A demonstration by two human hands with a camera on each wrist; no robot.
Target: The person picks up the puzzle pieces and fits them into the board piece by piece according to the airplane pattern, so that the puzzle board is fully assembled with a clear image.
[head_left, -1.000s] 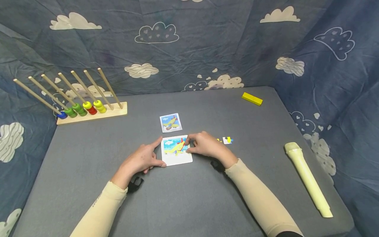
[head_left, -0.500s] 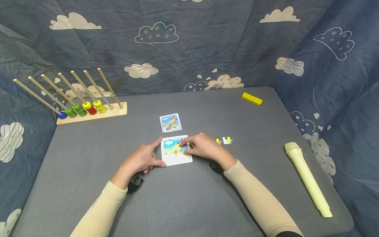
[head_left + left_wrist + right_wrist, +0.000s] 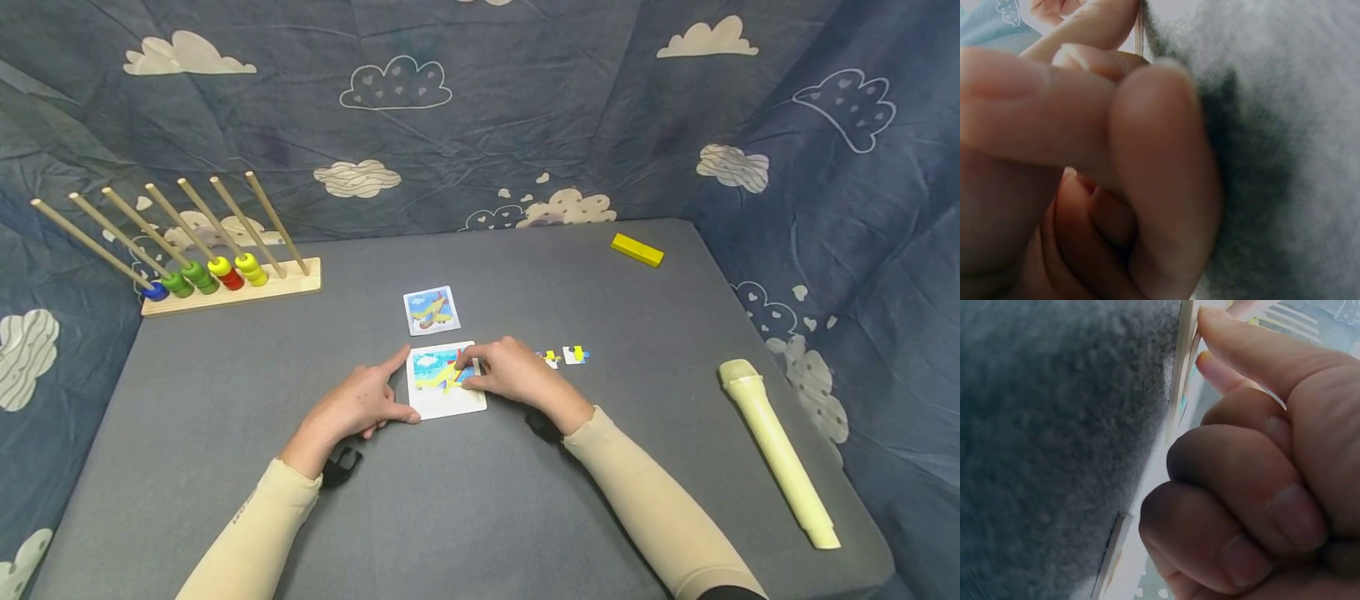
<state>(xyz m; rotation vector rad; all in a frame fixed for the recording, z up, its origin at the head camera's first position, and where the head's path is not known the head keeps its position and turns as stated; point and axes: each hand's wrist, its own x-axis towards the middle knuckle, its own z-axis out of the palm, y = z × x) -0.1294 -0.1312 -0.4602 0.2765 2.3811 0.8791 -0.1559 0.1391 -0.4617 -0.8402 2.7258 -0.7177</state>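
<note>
While the left hand (image 3: 360, 396) touches its edge, thumb and index apart, puzzle board (image 3: 450, 406): on counter (image 3: 450, 500), upper part filled, lower strip bare.
Right hand (image 3: 513, 367): touching it, grip unclear.
Loose pieces (image 3: 574, 355): apparently unplaced.

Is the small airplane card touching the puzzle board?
Apart. The head view shows a narrow strip of grey table running between the airplane card and the puzzle board.

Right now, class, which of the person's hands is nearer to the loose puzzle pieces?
The right hand. It reaches over the right part of the puzzle board, close beside the loose pieces. The left hand is at the board's left edge, farther away.
</note>
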